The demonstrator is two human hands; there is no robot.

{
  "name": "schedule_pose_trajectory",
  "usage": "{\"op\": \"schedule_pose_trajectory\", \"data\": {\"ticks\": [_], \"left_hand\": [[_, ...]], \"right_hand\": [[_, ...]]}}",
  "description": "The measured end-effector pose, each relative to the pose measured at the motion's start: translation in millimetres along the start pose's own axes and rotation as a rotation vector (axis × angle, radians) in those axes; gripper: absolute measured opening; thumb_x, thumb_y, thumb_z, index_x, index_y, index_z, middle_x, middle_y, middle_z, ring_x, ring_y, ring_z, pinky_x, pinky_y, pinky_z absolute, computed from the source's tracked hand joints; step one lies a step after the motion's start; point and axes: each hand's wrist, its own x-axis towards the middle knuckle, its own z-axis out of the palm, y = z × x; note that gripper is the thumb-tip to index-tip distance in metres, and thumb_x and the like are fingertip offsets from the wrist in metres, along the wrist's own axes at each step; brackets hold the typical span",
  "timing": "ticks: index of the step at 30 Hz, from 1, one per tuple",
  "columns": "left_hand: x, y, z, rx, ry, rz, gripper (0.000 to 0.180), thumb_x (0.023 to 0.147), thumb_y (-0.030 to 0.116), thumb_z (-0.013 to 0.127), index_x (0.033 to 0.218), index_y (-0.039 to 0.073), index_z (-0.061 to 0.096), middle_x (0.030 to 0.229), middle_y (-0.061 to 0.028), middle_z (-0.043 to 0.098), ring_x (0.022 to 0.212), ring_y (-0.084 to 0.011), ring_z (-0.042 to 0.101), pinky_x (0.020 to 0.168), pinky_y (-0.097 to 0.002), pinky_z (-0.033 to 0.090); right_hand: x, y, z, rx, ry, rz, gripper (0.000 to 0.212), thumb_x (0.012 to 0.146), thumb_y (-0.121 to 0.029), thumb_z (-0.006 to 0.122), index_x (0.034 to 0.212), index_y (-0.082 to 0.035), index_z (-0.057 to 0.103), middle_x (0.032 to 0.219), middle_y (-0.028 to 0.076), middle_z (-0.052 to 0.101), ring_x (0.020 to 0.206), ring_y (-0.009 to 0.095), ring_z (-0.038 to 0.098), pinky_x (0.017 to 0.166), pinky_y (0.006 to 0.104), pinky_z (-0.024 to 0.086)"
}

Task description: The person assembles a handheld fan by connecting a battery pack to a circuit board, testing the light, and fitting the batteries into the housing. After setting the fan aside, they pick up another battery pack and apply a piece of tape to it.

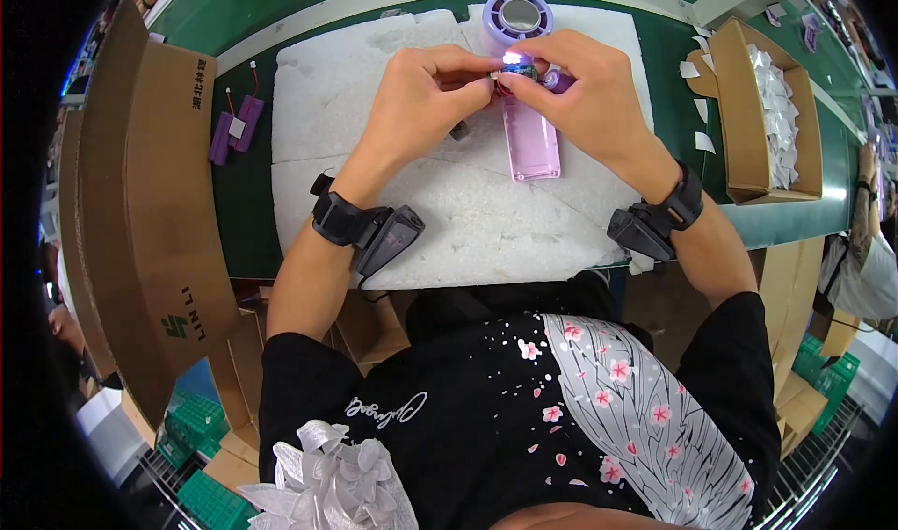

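A purple handheld fan (492,36) lies on the white foam sheet, its round head at the far side. Toward me extends its pink-purple handle shell (533,146), open and hollow. Over the top of the handle, a small circuit board (520,68) with a bright light glowing on it is pinched by my right hand (591,86). My left hand (426,90) is closed in a pinch at the board's left edge, beside thin red wires; what its fingertips grip is too small to tell. A purple cylinder (558,81) shows beneath my right fingers.
The white foam sheet (374,221) covers the green bench. Purple battery packs (246,123) with wires lie left of it, near a tall cardboard box (168,156). At right stands an open carton (739,146) of white pieces (774,118), with loose white scraps (703,143) beside it.
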Motion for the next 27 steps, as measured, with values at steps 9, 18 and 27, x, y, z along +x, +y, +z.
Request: {"op": "schedule_pose_trajectory", "data": {"ticks": [9,18,27], "left_hand": [[-2.8,6.9,15.8,0.185,0.029,0.058,0.036,0.078,0.006,0.067,0.111,0.0,0.054,0.099,-0.0115,0.068,0.079,-0.0174,0.067,0.072,-0.0301,0.054],[-4.5,13.6,15.7,0.312,0.021,0.069,0.038,0.078,0.006,0.066,0.114,0.002,0.053,0.099,-0.0144,0.067,0.078,-0.0228,0.067,0.074,-0.0329,0.054],[-2.7,8.7,12.7,0.267,-0.067,0.148,0.038,0.077,0.006,0.066,0.114,0.004,0.055,0.096,-0.0118,0.067,0.078,-0.0211,0.064,0.076,-0.0322,0.052]], "right_hand": [[1.5,-7.4,-2.9,0.068,-0.048,0.138,0.024,0.081,-0.015,0.072,0.099,0.0,0.069,0.082,0.009,0.067,0.067,0.014,0.061,0.059,0.0252,0.049],[6.3,-7.5,-18.2,-0.009,-0.183,0.178,0.022,0.081,-0.014,0.072,0.098,0.0,0.068,0.082,0.009,0.067,0.066,0.014,0.058,0.061,0.026,0.048],[4.9,-5.2,-25.2,0.006,-0.276,0.056,0.019,0.08,-0.013,0.069,0.095,-0.002,0.07,0.081,0.011,0.065,0.067,0.025,0.061,0.063,0.0336,0.05]]}}
